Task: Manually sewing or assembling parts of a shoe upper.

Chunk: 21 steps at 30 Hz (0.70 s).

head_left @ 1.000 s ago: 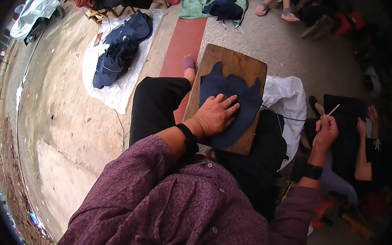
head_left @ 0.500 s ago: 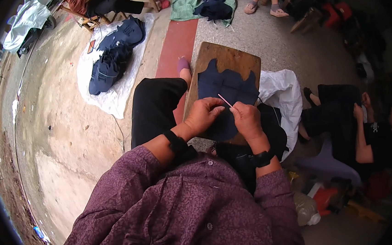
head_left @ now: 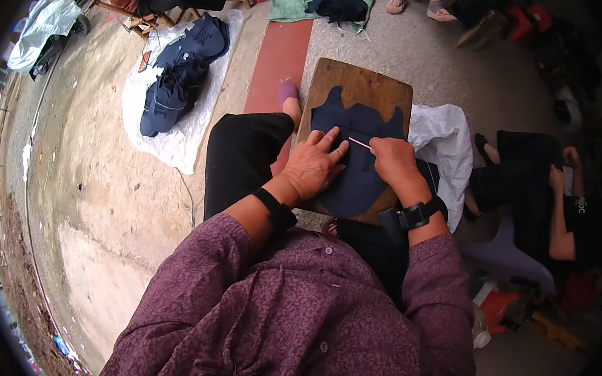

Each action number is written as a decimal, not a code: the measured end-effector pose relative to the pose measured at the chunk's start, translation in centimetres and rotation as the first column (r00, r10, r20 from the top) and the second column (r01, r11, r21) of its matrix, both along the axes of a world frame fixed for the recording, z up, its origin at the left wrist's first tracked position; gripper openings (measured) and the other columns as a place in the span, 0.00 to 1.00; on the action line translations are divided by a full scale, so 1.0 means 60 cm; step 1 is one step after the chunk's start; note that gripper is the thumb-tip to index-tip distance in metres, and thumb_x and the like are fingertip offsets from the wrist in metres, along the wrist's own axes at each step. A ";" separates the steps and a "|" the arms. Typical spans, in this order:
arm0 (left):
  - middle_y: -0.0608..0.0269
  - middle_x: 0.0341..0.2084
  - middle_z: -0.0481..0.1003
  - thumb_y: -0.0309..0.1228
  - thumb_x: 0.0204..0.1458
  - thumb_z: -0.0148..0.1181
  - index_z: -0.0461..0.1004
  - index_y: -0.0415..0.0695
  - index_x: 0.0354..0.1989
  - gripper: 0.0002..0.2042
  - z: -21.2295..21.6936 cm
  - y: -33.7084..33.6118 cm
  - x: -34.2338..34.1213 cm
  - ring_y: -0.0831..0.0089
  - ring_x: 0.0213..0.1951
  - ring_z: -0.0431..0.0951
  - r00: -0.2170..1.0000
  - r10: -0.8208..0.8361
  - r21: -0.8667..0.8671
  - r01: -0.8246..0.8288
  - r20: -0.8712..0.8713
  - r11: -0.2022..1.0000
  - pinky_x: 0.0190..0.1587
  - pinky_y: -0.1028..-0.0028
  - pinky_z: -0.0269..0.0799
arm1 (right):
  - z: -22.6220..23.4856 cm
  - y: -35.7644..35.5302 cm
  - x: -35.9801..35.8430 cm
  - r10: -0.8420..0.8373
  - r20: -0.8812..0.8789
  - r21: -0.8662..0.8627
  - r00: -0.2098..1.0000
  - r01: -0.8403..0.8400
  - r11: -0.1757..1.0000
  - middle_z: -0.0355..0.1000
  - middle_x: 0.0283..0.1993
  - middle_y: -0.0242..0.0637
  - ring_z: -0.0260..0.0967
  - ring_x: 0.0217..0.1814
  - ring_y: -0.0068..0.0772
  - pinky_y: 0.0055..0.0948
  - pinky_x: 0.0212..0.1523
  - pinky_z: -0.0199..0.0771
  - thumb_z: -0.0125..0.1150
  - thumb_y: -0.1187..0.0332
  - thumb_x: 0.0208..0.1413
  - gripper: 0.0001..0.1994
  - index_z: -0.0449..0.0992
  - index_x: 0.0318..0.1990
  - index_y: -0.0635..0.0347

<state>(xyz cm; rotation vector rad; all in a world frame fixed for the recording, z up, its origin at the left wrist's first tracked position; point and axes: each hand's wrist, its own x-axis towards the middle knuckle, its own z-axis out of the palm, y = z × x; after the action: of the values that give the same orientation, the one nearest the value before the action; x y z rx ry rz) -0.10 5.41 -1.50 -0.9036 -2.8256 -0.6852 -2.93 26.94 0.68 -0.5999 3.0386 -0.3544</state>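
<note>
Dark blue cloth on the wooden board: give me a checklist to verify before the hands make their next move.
1. Cloth lying on the board: ok.
2. Left hand resting on the cloth, fingers spread: ok.
3. Thin pink stick held by the right hand: ok.
4. Hands apart from each other: ok, cloth shows between them.
5. Cloth's full outline in sight: not ok, the hands cover parts of its edge.
6. Stick's tip touching the cloth: cannot tell from this view.

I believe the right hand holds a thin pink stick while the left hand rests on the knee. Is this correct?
The resting place is wrong: in the head view, the left hand rests on the dark blue fabric piece. The right hand does hold the thin pink stick.
</note>
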 end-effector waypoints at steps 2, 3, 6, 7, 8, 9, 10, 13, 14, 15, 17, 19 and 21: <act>0.47 0.59 0.64 0.37 0.51 0.59 0.71 0.47 0.56 0.23 -0.001 -0.003 -0.001 0.53 0.51 0.67 1.000 -0.006 -0.002 0.006 -0.001 1.000 0.55 0.62 0.65 | 0.013 -0.003 -0.011 0.070 -0.007 0.039 0.998 -0.070 0.997 0.75 0.29 0.46 0.75 0.35 0.51 0.45 0.36 0.74 0.55 0.73 0.47 0.05 0.78 0.27 0.58; 0.47 0.59 0.64 0.38 0.51 0.59 0.71 0.47 0.56 0.23 -0.002 -0.005 -0.001 0.53 0.51 0.67 1.000 -0.011 0.003 0.011 -0.007 1.000 0.55 0.62 0.66 | 0.017 -0.005 -0.017 0.070 -0.002 0.037 0.998 -0.070 0.997 0.75 0.29 0.46 0.75 0.35 0.51 0.45 0.36 0.74 0.55 0.73 0.47 0.05 0.78 0.27 0.58; 0.47 0.58 0.65 0.38 0.51 0.60 0.71 0.47 0.56 0.23 -0.001 -0.007 -0.001 0.53 0.50 0.67 1.000 -0.015 0.014 0.016 -0.010 1.000 0.54 0.62 0.66 | 0.031 -0.018 -0.031 0.129 0.004 0.141 0.992 -0.128 0.982 0.75 0.29 0.46 0.75 0.35 0.50 0.44 0.38 0.75 0.56 0.73 0.46 0.06 0.80 0.26 0.57; 0.47 0.58 0.65 0.38 0.51 0.60 0.71 0.48 0.56 0.23 -0.002 -0.007 -0.001 0.54 0.50 0.67 1.000 -0.017 0.023 0.017 -0.011 1.000 0.54 0.62 0.66 | 0.037 -0.022 -0.034 0.135 0.014 0.148 0.991 -0.135 0.980 0.76 0.29 0.46 0.76 0.35 0.50 0.43 0.38 0.75 0.56 0.73 0.45 0.05 0.80 0.26 0.58; 0.47 0.58 0.65 0.38 0.51 0.60 0.71 0.48 0.56 0.23 -0.003 -0.008 -0.001 0.54 0.50 0.67 1.000 -0.016 0.024 0.016 -0.007 1.000 0.54 0.62 0.66 | 0.040 -0.024 -0.036 0.141 0.023 0.155 0.990 -0.142 0.978 0.76 0.29 0.46 0.76 0.35 0.50 0.43 0.38 0.76 0.57 0.72 0.45 0.05 0.80 0.25 0.58; 0.48 0.58 0.65 0.38 0.51 0.60 0.71 0.48 0.56 0.23 -0.004 -0.009 -0.001 0.54 0.50 0.67 1.000 -0.018 0.023 0.018 -0.018 1.000 0.53 0.61 0.66 | 0.040 -0.025 -0.038 0.142 0.027 0.155 0.990 -0.144 0.977 0.76 0.29 0.46 0.76 0.35 0.50 0.43 0.38 0.76 0.57 0.72 0.45 0.05 0.80 0.25 0.58; 0.48 0.58 0.65 0.38 0.50 0.60 0.72 0.48 0.56 0.22 -0.003 -0.009 -0.002 0.55 0.50 0.67 0.999 -0.019 0.022 0.019 -0.030 1.000 0.53 0.61 0.67 | 0.040 -0.024 -0.041 0.119 0.100 0.174 0.988 -0.135 0.975 0.76 0.30 0.46 0.75 0.37 0.50 0.43 0.39 0.75 0.57 0.72 0.45 0.05 0.80 0.27 0.58; 0.50 0.59 0.65 0.38 0.50 0.60 0.72 0.49 0.55 0.22 0.003 -0.008 -0.002 0.56 0.51 0.67 1.000 -0.018 0.038 0.018 -0.019 0.999 0.51 0.60 0.68 | 0.042 -0.016 -0.056 0.043 0.254 0.129 0.966 -0.078 0.989 0.76 0.32 0.46 0.75 0.40 0.50 0.44 0.41 0.74 0.58 0.70 0.47 0.06 0.80 0.29 0.58; 0.50 0.59 0.65 0.38 0.50 0.60 0.72 0.49 0.55 0.22 0.001 -0.009 -0.003 0.56 0.51 0.67 1.000 -0.018 0.038 0.018 -0.017 0.999 0.51 0.60 0.68 | 0.042 -0.011 -0.061 -0.006 0.334 0.070 0.942 -0.018 0.997 0.76 0.33 0.46 0.74 0.42 0.50 0.45 0.42 0.73 0.58 0.69 0.49 0.06 0.80 0.30 0.58; 0.50 0.59 0.65 0.39 0.50 0.60 0.72 0.50 0.55 0.22 0.000 -0.009 -0.003 0.56 0.51 0.67 1.000 -0.015 0.036 0.016 -0.023 0.999 0.50 0.61 0.68 | 0.037 -0.005 -0.064 -0.017 0.370 0.019 0.929 0.011 1.000 0.75 0.34 0.45 0.73 0.43 0.51 0.45 0.42 0.72 0.57 0.67 0.51 0.07 0.79 0.32 0.58; 0.51 0.59 0.65 0.39 0.49 0.61 0.72 0.50 0.55 0.22 -0.003 -0.007 -0.005 0.57 0.51 0.67 0.999 -0.015 0.036 0.016 -0.031 0.999 0.49 0.61 0.68 | 0.022 -0.004 -0.064 -0.013 0.421 -0.087 0.907 0.054 0.995 0.75 0.34 0.45 0.73 0.42 0.52 0.45 0.41 0.72 0.57 0.67 0.51 0.07 0.78 0.31 0.58; 0.52 0.59 0.65 0.39 0.49 0.61 0.72 0.51 0.55 0.23 -0.005 -0.008 -0.005 0.57 0.51 0.67 1.000 -0.008 0.039 0.009 -0.025 0.999 0.48 0.61 0.69 | 0.014 -0.004 -0.063 0.001 0.470 -0.190 0.883 0.100 0.977 0.75 0.34 0.45 0.73 0.40 0.53 0.45 0.40 0.72 0.56 0.67 0.51 0.07 0.78 0.31 0.58; 0.52 0.58 0.65 0.40 0.49 0.61 0.72 0.51 0.55 0.23 -0.006 -0.008 -0.005 0.57 0.51 0.67 0.999 -0.004 0.045 0.006 -0.031 0.999 0.47 0.61 0.69 | 0.010 -0.006 -0.056 -0.024 0.390 -0.184 0.920 0.103 0.978 0.75 0.33 0.44 0.73 0.39 0.52 0.45 0.40 0.72 0.57 0.68 0.51 0.05 0.78 0.30 0.57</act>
<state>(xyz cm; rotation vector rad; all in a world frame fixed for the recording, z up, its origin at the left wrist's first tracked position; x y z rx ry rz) -0.40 4.92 -1.83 -0.9066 -2.7701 -0.7252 -6.31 26.57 1.25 -0.3805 2.6621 -0.6989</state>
